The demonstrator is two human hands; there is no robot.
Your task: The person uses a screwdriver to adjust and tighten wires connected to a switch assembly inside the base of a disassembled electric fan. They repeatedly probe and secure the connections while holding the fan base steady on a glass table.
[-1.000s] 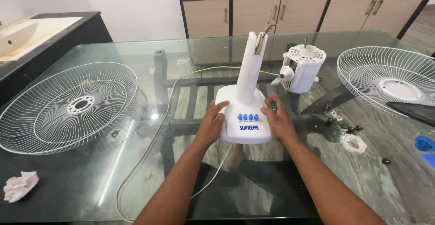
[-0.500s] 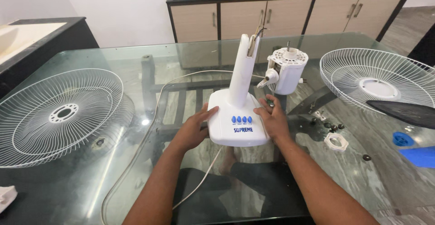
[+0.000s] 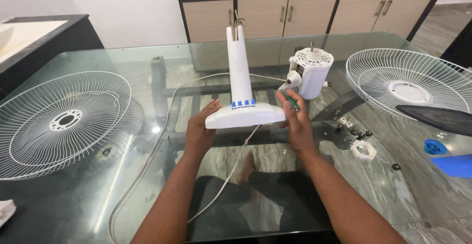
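1. Leftmost, at the bottom corner, I see a crumpled white scrap (image 3: pixel 5 212) at the edge of the glass table (image 3: pixel 123 57).
2. Next along lies a white wire fan guard (image 3: pixel 61 121), flat on the glass, well apart from my hands.
3. A white power cord (image 3: pixel 162 126) loops across the glass from beside that guard and runs to the underside of the fan base.
4. My left hand (image 3: pixel 200 128) cups the left end of the white fan base (image 3: pixel 245 115) – fingers curled under its edge, thumb on top.
5. That base, with blue buttons (image 3: pixel 243 103) along its front, is lifted off the glass and tilted, its stand column (image 3: pixel 239 67) rising upright between my hands.
6. My right hand (image 3: pixel 295 121) grips the right end of the base, and its fingers also close round a green-handled tool (image 3: pixel 291 101) – I cannot tell what kind.
7. Just behind that hand stands the white fan motor housing (image 3: pixel 310 72), shaft pointing up.
8. Right of my wrist, small dark screws (image 3: pixel 361 133) and a white plastic nut (image 3: pixel 364 150) lie loose on the glass.
9. Further right rests a second wire guard (image 3: pixel 408 84), with a dark fan blade (image 3: pixel 437 117) over its near rim.
10. Last, at the right edge, are a blue round cap (image 3: pixel 435 146) and a blue flat piece (image 3: pixel 455 165).
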